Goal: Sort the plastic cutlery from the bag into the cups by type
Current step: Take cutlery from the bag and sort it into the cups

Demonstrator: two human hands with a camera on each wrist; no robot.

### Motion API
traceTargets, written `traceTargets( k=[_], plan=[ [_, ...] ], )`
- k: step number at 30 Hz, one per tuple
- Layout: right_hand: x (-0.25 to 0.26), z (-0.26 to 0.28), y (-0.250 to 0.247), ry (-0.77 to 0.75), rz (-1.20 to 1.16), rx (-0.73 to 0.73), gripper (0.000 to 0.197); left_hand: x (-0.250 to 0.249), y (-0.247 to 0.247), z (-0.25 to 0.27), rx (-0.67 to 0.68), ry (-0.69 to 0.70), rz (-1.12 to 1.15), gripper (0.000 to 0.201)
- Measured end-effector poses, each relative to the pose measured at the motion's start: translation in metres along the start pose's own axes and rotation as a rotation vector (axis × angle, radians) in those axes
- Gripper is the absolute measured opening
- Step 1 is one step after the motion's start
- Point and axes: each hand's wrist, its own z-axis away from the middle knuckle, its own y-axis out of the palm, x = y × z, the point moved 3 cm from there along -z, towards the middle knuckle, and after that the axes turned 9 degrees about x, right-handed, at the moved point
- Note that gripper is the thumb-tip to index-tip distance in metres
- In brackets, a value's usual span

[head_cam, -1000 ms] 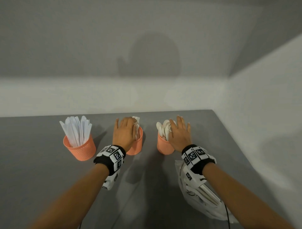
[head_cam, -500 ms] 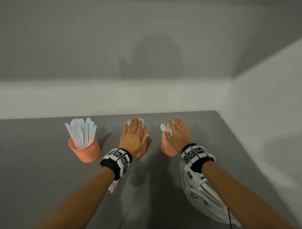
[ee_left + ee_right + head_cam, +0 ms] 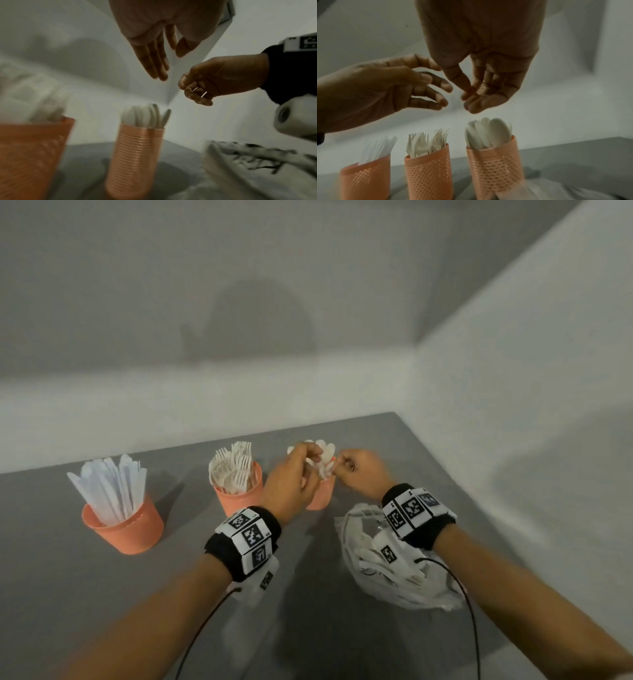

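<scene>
**Light, springy cutlery best taken by the handles**

The spoons (image 3: 488, 133) stood in the right cup (image 3: 494, 166), with more cutlery in the bag (image 3: 394, 573) on the table (image 3: 51, 577). The left hand (image 3: 291, 481) was held relaxed and empty; the right hand (image 3: 363, 470) was curled, its contents not discernible. The pieces were judged light, stiff, slippery.

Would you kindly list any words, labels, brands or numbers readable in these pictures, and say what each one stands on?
No readable words or numbers.
Black-and-white square marker tiles on the black left wristband and black right wristband: patterns, not text.
Dark print on the white plastic bag: too blurred to read.
</scene>
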Motion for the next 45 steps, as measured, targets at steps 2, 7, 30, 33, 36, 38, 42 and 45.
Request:
traceTargets(
  k=[2,7,30,33,36,38,42,45],
  plan=[
    [-0.012,0.023,-0.003,0.063,0.016,0.098,0.034,-0.005,0.026,0.004,0.076,0.021,0.075,0.013],
    [-0.061,0.069,0.014,0.324,0.247,0.457,0.021,0.005,0.103,0.015,0.457,-0.067,-0.161,0.025],
    [-0.117,0.082,0.077,0.434,0.372,0.251,0.033,0.011,0.121,0.037,0.677,-0.410,-0.269,0.068],
    [-0.111,0.084,0.067,0.413,0.350,0.252,0.037,0.009,0.118,0.031,0.574,-0.414,-0.357,0.060],
    [-0.119,0.083,0.061,0.364,0.273,0.267,0.044,0.005,0.116,0.023,0.547,-0.428,-0.457,0.059],
    [-0.117,0.088,0.053,0.319,0.259,0.255,0.043,0.001,0.113,0.019,0.525,-0.426,-0.491,0.057],
    [-0.111,0.103,0.038,0.218,0.172,0.193,0.048,-0.004,0.109,0.012,0.572,-0.382,-0.316,0.051],
    [-0.110,0.107,0.024,0.136,0.202,0.137,0.049,-0.003,0.104,0.007,0.481,-0.454,0.162,0.046]
  ],
)
